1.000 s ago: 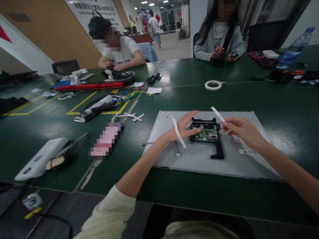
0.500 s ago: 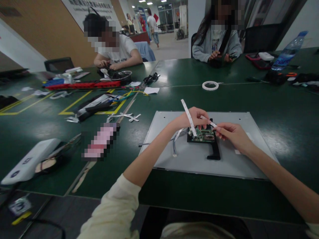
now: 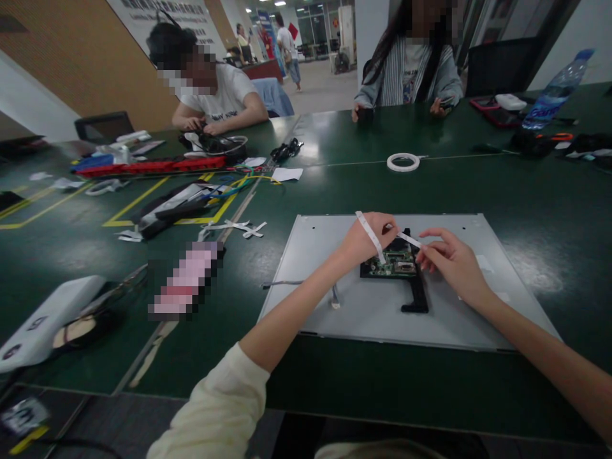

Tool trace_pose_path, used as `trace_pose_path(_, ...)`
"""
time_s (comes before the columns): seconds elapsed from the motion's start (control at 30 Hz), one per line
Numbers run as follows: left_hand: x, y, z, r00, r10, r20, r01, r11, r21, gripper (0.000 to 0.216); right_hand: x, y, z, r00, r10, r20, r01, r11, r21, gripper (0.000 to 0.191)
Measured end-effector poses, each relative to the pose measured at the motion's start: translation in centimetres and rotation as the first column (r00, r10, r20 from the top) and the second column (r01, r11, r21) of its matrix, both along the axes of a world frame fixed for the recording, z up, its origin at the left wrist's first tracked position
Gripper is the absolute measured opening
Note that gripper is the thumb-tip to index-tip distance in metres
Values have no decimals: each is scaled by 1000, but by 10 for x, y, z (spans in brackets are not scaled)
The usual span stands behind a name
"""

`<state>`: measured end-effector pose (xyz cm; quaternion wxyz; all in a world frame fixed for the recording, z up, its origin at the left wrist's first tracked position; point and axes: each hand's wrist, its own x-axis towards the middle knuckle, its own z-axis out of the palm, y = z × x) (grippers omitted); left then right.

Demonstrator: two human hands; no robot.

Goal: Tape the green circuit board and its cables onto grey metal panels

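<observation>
A grey metal panel (image 3: 382, 312) lies flat on the green table before me. On it sits a small green circuit board (image 3: 394, 262) in a black bracket (image 3: 417, 294). My left hand (image 3: 366, 241) is curled just left of the board, a white tape strip (image 3: 371, 237) lying across its back. My right hand (image 3: 449, 261) pinches one end of a second white strip (image 3: 410, 240) over the board; the left fingertips meet its other end. A thin grey cable (image 3: 287, 283) trails off the panel's left edge.
A roll of white tape (image 3: 403, 162) lies beyond the panel. Tape scraps (image 3: 239, 226), a red bar (image 3: 153, 167) and cables clutter the left side. A white device (image 3: 43, 322) sits near left. Two people sit across the table; a water bottle (image 3: 554, 95) stands far right.
My right hand brought its strip from the right in over the board, and both hands closed together there. The view shifted slightly.
</observation>
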<state>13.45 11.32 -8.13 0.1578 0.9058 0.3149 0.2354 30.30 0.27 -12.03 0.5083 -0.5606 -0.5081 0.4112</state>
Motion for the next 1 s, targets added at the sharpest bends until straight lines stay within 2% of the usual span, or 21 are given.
trace_pose_path(0.13, 0, 1, -2, 999, 32, 15, -32, 999, -37, 21, -1, 1, 0, 999, 23, 43, -23, 1000, -4, 24)
trace_pose_path(0.33, -1, 5, 7, 997, 28, 65, -17, 985, -170, 23, 0, 1, 3, 999, 26, -39, -25, 1000, 11, 25)
trace_pose_path(0.47, -2, 8, 10, 997, -10, 75, 34, 942, -334, 27, -2, 0, 5, 997, 9, -80, -9, 1000, -6, 40)
trace_pose_path(0.57, -3, 9, 13, 996, -19, 85, 50, 925, -378, 27, -4, -1, 6, 992, -21, -126, 18, 999, -28, 42)
trace_pose_path(0.67, -6, 6, 23, 999, -35, 32, 43, 945, -323, 29, -4, -1, 9, 987, -54, -151, 44, 997, -70, 33)
trace_pose_path(0.8, -9, -9, 40, 989, -27, -146, 7, 990, -138, 29, 7, -1, 18, 988, -55, -148, 29, 984, -175, 28)
trace_pose_path(0.9, -6, -30, 48, 959, 18, -282, -12, 1000, 25, 27, 21, -5, 24, 994, 58, -88, -81, 955, -286, 23)
trace_pose_path(1.0, 0, -55, 51, 915, 30, -402, -14, 999, 42, 20, 33, -10, 28, 978, 208, -25, -201, 899, -389, 19)
